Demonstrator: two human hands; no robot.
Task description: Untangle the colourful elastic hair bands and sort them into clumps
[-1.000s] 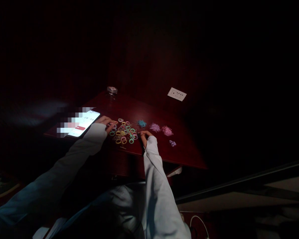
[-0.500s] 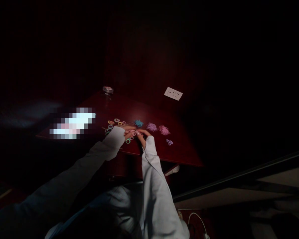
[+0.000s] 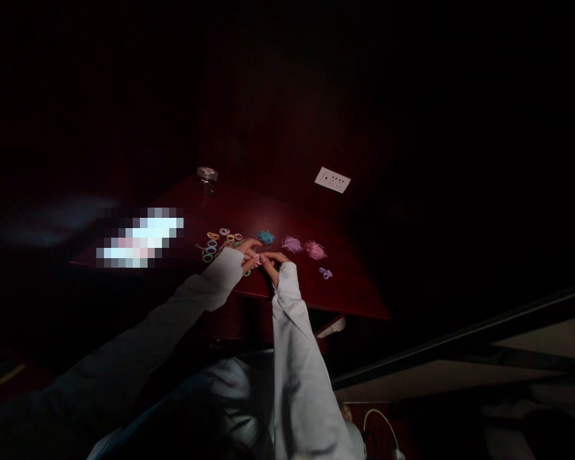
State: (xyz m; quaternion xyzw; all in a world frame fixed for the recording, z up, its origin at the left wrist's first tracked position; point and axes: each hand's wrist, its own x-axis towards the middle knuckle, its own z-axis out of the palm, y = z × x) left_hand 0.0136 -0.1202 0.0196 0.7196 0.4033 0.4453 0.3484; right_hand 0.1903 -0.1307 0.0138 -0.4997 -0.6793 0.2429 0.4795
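My left hand [image 3: 248,252] and my right hand [image 3: 271,262] meet over the near part of the dark red table, fingertips pinched together. Between them is a small pink hair tie [image 3: 257,259], mostly covered by the fingers. Beside and under my left hand lie several coloured hair ties [image 3: 211,245] in green, blue, yellow and pink. Just beyond my hands sits a pile of blue elastic bands [image 3: 266,237]. To the right of my right hand are a purple pile of bands [image 3: 292,243] and a pink pile of bands [image 3: 315,250].
Purple hair ties [image 3: 325,273] lie toward the table's right side. A clear round container [image 3: 207,179] stands at the back left. A bright pixelated rectangle [image 3: 148,236] covers the left of the table [image 3: 287,214]. A white wall socket [image 3: 332,180] is behind; surroundings are dark.
The fingers of both hands have closed further around the pink hair tie, whose ring showed more clearly before. My left hand has shifted slightly, uncovering more hair ties on the left.
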